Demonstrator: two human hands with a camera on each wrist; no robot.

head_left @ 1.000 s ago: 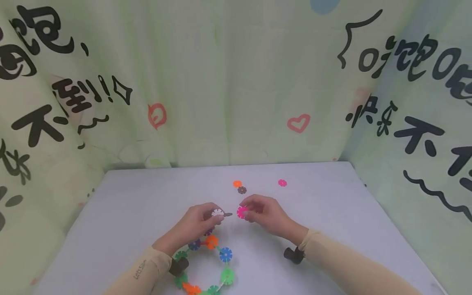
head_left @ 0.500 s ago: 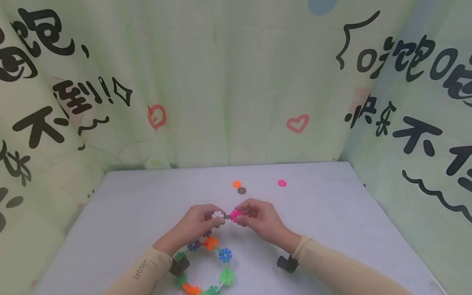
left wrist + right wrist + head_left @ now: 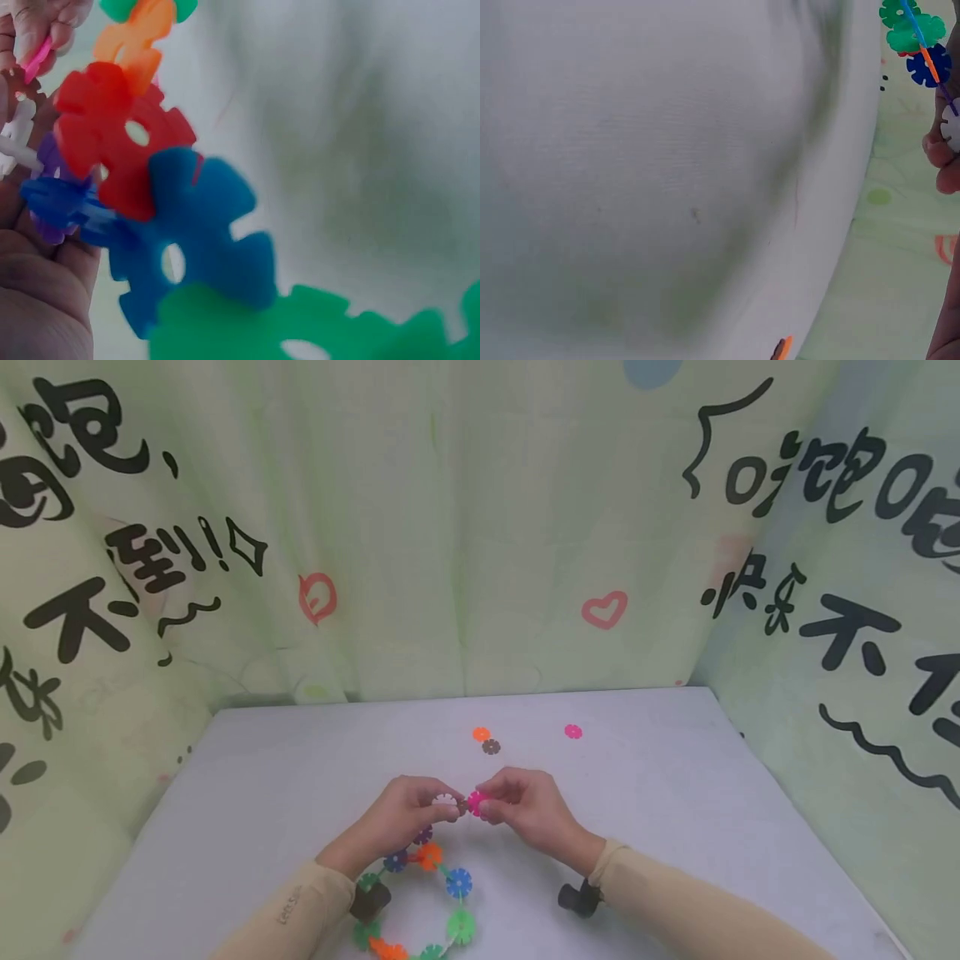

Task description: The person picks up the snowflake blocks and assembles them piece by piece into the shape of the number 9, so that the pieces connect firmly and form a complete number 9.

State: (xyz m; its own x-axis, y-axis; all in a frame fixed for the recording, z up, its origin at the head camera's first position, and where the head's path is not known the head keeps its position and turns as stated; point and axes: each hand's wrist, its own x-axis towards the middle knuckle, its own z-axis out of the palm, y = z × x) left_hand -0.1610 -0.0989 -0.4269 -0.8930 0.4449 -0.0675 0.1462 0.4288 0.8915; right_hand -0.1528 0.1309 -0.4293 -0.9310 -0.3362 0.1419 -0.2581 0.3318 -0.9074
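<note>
My left hand pinches a white notched plastic disc with a brown disc joined to it. From that hand a chain of coloured interlocking discs curves down the table as a ring; a blue disc is on its right side. My right hand pinches a pink disc, whose edge meets the brown one. How deeply their slots fit is too small to tell. Close up in the left wrist view are a red disc and a green disc. The right wrist view catches the white disc at its edge.
Loose discs lie farther back on the white table: an orange disc beside a brown-grey one, and a pink one to the right. A printed curtain stands behind and along both sides.
My right hand has moved left with the pink disc, from a gap apart to touching the brown disc. My left hand has barely moved and still holds the white disc.
</note>
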